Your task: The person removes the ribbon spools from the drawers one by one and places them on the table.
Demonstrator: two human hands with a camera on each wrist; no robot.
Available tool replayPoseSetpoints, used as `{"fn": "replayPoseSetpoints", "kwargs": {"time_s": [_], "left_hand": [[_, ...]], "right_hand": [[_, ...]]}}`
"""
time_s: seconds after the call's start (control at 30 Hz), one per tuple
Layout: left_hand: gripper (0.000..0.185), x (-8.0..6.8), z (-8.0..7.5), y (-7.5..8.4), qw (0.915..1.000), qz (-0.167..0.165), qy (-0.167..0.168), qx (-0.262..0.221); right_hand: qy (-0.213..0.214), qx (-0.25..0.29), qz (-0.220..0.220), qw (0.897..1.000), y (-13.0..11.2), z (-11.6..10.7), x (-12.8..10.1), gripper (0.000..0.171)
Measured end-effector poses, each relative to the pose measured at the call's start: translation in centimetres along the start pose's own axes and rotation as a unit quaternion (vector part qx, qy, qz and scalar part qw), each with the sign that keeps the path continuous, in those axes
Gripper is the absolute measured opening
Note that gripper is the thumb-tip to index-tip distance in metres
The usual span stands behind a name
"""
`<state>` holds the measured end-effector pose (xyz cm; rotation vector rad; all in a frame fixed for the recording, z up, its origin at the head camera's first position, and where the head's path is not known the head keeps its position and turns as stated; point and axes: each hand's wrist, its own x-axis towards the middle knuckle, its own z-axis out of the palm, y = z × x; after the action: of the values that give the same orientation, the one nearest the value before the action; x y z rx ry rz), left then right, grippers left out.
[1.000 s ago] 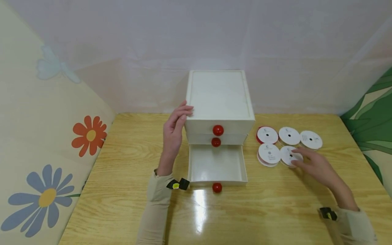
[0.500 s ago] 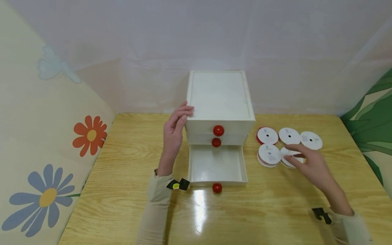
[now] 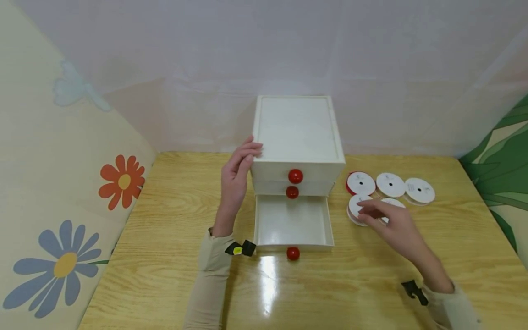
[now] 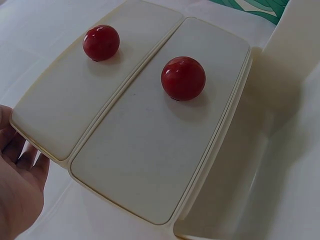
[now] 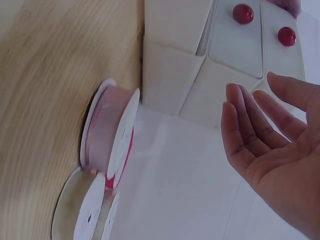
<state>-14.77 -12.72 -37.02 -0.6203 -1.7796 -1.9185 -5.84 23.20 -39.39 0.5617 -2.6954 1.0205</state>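
Note:
A white three-drawer unit (image 3: 297,128) with red ball knobs stands at the back of the table. Its bottom drawer (image 3: 290,224) is pulled out, with nothing lying in it; the upper two are closed. My left hand (image 3: 235,178) rests against the unit's left side, its fingertips over the top edge. My right hand (image 3: 398,227) hovers above the front ribbon spools, fingers loosely bent and holding nothing. Under its fingertips in the head view is the pink ribbon spool (image 5: 105,130), partly covered. Beside that lies a spool of cream ribbon (image 5: 70,210), also half hidden by the hand.
Behind the front pair lie a red ribbon spool (image 3: 361,183) and two more white-sided spools, one in the middle (image 3: 390,184) and one at the right (image 3: 420,190). The wooden table (image 3: 177,220) meets a wall painted with flowers on the left.
My right hand has moved left, from the front right spool to over the pink ribbon spool. The left hand and the drawers have stayed in place.

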Motion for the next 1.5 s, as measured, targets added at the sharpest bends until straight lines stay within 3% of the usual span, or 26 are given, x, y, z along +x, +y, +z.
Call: {"fn": "replayPoseSetpoints", "kwargs": {"time_s": [0.23,0.4,0.77,1.03,1.5], "left_hand": [[0.022,0.0,0.0,-0.1,1.0000,0.002,-0.003,-0.002],[0.021,0.0,0.0,-0.1,1.0000,0.002,-0.003,-0.003],[0.024,-0.1,-0.1,-0.3,1.0000,0.004,-0.003,-0.002],[0.022,-0.1,0.0,-0.2,1.0000,0.004,-0.001,-0.005],[0.022,0.0,0.0,-0.3,1.0000,0.003,0.000,-0.003]], "right_hand": [[-0.026,0.043,-0.034,0.998,-1.2,1.5,0.2,0.024],[-0.066,0.073,-0.037,0.994,-2.5,2.2,0.0,0.019],[-0.189,0.125,-0.047,0.973,-5.1,4.1,0.1,0.012],[-0.201,0.096,-0.129,0.966,-6.2,6.3,0.0,0.013],[-0.243,0.043,-0.171,0.954,-7.7,8.5,-0.7,0.025]]}}
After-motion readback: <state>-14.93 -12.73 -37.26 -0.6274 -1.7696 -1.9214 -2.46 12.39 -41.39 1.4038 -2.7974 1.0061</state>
